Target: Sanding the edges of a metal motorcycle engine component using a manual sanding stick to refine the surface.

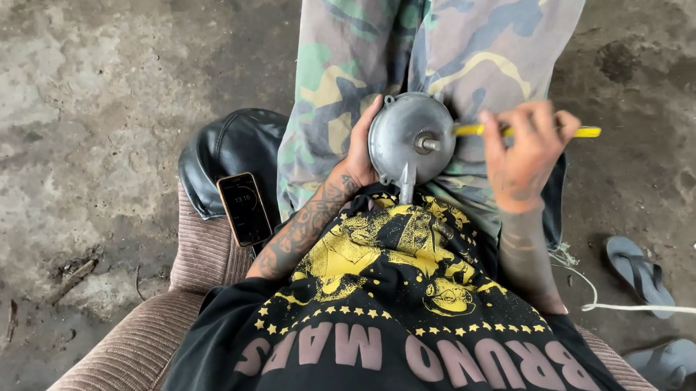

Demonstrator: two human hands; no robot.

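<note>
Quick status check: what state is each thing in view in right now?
Motor: on the lap, shaft facing up, steadied by the left hand.
Screwdriver: yellow handle gripped in the right hand, tip at the motor's shaft.
Phone: face up on the seat, screen lit.
Sandals: off, lying apart on the floor.
Cord: loose on the floor.

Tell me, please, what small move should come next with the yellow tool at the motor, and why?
Probably ease the yellow-handled tool inward along the motor shaft: the right hand holds it level, tip at the hub, while the left hand steadies the housing on the lap.
</note>
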